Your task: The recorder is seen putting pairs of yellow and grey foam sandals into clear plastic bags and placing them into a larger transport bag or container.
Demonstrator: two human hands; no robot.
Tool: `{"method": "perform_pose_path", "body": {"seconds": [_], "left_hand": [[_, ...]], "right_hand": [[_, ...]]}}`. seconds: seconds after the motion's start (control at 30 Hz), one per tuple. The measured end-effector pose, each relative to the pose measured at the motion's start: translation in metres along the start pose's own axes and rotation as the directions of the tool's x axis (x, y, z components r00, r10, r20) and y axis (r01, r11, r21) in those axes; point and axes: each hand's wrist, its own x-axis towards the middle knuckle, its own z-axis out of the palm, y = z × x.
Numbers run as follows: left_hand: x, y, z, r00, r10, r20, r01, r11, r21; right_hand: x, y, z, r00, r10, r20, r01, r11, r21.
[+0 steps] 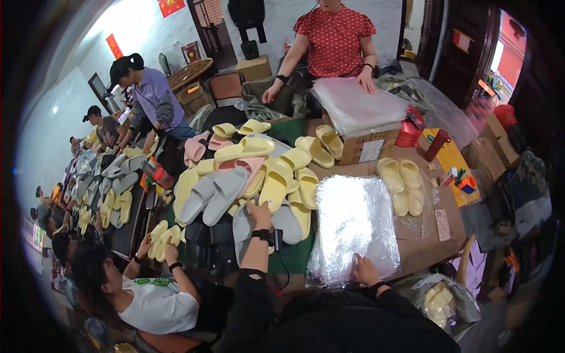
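My left hand (259,216) reaches into a heap of slippers and is closed on the near end of a yellow slipper (275,183). A pair of grey slippers (215,195) lies on the heap just left of it, and more grey slippers (287,223) lie beneath and beside my wrist. My right hand (366,270) rests on the near right part of a stack of clear plastic bags (353,223). Its fingers lie on the shiny plastic, partly stretched out, and no bag is lifted. Pink slippers (253,170) show among the yellow ones.
Bagged yellow slippers (400,182) and a pink phone (442,225) lie right of the stack. Across the table, a person in red (335,41) touches clear sheets (362,100) on a carton (368,147). A seated co-worker (159,303) at left holds yellow slippers (165,240).
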Motion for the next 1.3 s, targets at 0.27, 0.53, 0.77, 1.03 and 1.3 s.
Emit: {"method": "perform_pose_path", "body": {"seconds": [0.27,0.53,0.77,1.03,1.3], "left_hand": [[-0.038,0.091,0.012,0.748,0.051,0.662,0.283,0.877,-0.388],[-0.109,0.145,0.007,0.639,0.259,0.724,0.328,0.76,-0.561],[-0.189,0.132,0.018,0.52,0.237,0.821,0.36,0.811,-0.462],[-0.243,0.033,0.049,0.19,-0.131,0.973,0.335,0.94,0.061],[-0.271,0.013,0.054,0.16,-0.227,0.961,0.298,0.939,0.172]], "right_hand": [[-0.001,0.007,0.001,0.999,0.032,0.016,-0.032,0.999,-0.011],[-0.001,0.007,0.003,1.0,0.004,0.008,-0.004,1.0,0.003],[0.003,0.007,-0.006,0.995,0.002,0.101,-0.012,0.995,0.103],[0.018,0.033,-0.012,0.967,0.196,0.162,-0.25,0.605,0.756],[0.018,0.013,-0.085,0.901,0.405,0.157,-0.128,-0.099,0.987]]}}
